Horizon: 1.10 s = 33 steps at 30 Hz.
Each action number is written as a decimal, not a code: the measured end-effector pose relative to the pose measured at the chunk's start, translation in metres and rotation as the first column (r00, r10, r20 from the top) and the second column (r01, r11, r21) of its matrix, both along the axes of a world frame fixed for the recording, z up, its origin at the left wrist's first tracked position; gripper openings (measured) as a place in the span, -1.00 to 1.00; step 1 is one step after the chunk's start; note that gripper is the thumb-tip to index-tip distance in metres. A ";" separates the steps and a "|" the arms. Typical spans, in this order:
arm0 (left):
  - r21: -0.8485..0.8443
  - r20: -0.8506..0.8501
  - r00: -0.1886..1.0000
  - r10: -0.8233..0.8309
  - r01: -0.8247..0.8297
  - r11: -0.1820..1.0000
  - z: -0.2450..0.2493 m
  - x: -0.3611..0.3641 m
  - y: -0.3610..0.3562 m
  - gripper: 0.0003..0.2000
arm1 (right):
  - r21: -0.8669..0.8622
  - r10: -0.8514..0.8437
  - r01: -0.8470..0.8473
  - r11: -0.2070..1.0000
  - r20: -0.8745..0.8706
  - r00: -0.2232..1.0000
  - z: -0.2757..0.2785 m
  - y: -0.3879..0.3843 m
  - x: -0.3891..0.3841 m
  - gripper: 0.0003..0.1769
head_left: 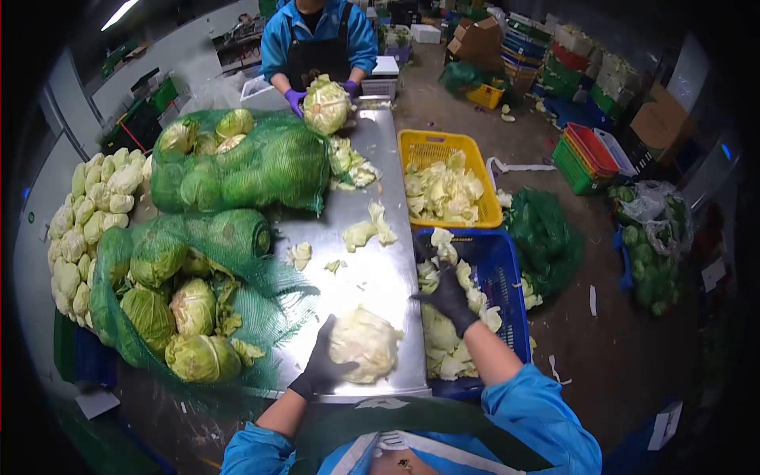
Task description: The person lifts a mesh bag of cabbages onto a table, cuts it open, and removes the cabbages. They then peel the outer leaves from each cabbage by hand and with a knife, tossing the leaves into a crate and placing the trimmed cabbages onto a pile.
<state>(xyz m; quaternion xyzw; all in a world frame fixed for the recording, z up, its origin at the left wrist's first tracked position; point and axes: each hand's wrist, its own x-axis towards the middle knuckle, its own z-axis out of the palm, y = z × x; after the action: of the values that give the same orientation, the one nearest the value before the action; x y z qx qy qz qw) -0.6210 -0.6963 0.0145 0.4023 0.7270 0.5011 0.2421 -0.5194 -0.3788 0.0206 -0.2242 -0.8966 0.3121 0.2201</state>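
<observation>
My left hand [323, 364], in a dark glove, rests against the left side of a pale, peeled cabbage [364, 346] on the metal table [380, 277], thumb and fingers apart. Over the blue crate [518, 277] at the table's right edge is my right hand [450, 297], also gloved, with its fingers spread and none of them round a leaf. Pale cabbage leaves [447, 344] lie in that crate. To the left, an open green net bag [119, 277] holds several green cabbages [192, 307]. Small leaf scraps [299, 255] lie on the table.
Across the table a person [321, 39] in purple gloves holds a cabbage [326, 105]. A filled net bag [269, 162] lies nearby. Pale cabbages [75, 237] are piled at far left. A yellow crate [495, 190] of leaves and green netting [546, 241] are at right.
</observation>
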 end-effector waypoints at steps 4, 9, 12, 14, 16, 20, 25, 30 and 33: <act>-0.213 -0.338 0.859 -0.385 0.328 0.920 0.026 -0.030 0.046 0.00 | -0.351 0.325 -0.206 0.913 0.324 0.889 0.035 -0.083 0.010 -0.01; -0.090 -0.258 0.942 0.216 -0.247 0.965 -0.049 -0.013 0.033 0.10 | -0.704 0.165 -0.045 0.709 0.104 0.981 0.017 -0.080 0.053 -0.25; 0.034 -0.127 0.920 0.372 -0.370 0.928 -0.021 0.024 0.051 0.05 | -0.752 0.120 -0.047 0.657 0.043 0.992 0.017 -0.085 0.066 -0.27; 0.102 0.459 0.830 0.316 -0.403 0.910 -0.045 -0.004 0.040 -0.03 | -0.751 0.114 -0.050 0.658 0.033 0.993 0.007 -0.085 0.074 -0.28; 0.092 0.510 0.829 0.231 -0.319 0.943 -0.041 -0.032 0.032 -0.22 | -0.610 0.120 -0.140 0.780 -0.074 0.990 -0.038 -0.067 0.076 -0.34; 0.016 0.404 0.911 0.081 -0.096 0.995 -0.025 -0.063 0.042 -0.17 | -0.119 -0.182 0.201 0.972 0.153 0.971 -0.024 -0.033 0.078 -0.35; 0.039 0.071 0.993 0.095 -0.098 0.994 -0.015 -0.034 0.086 0.03 | -0.440 -0.018 -0.032 0.897 -0.110 0.994 -0.025 -0.082 0.031 -0.20; -0.034 0.373 0.928 -0.004 0.018 0.999 -0.008 -0.042 0.076 0.13 | -0.874 -0.114 -0.252 0.415 -0.324 0.939 -0.067 -0.054 0.015 -0.75; -0.055 0.564 0.817 0.120 -0.107 0.993 0.018 -0.029 0.084 0.09 | -0.651 -0.180 0.130 0.748 -0.010 0.984 -0.041 -0.047 0.020 -0.73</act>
<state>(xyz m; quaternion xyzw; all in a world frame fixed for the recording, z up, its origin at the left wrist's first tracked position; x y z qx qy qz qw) -0.6500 -0.6126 0.0327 0.1891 0.6503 0.6038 0.4205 -0.4993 -0.4256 -0.0205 -0.3485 -0.7034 0.5908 0.1863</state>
